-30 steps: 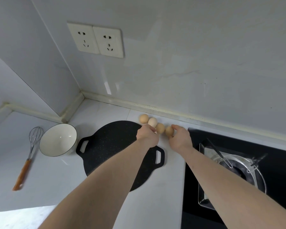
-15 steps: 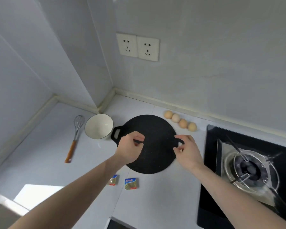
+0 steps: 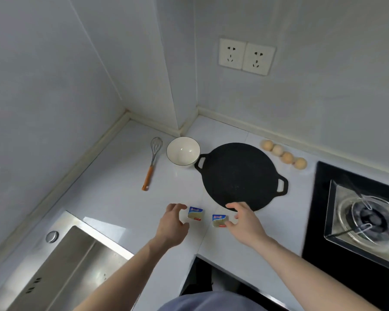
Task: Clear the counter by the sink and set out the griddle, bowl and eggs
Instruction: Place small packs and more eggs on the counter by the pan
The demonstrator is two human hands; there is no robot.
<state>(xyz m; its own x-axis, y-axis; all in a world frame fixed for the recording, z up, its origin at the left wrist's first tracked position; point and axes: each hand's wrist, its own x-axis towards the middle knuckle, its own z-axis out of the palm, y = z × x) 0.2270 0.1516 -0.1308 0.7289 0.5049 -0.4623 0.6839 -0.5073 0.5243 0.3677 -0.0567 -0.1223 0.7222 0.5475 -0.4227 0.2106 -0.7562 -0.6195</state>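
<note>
The griddle point(image 3: 238, 176) was black with tiny specks. The bowl point(image 3: 183, 151) was white with a dark rim. Four eggs point(image 3: 283, 154) were light brown. The whisk point(image 3: 152, 163) had an orange handle. Two packets point(image 3: 207, 216) were blue, white and red.

We reach both bare forearms forward over the near edge of the counter. Our left hand point(image 3: 170, 223) is low, with its fingers loosely curved and spread, and it holds nothing. Our right hand point(image 3: 245, 223) is also low, fingers bent and apart, the thumb pointing inward. If its fingertips touch anything, we cannot tell. The two hands are near each other.
</note>
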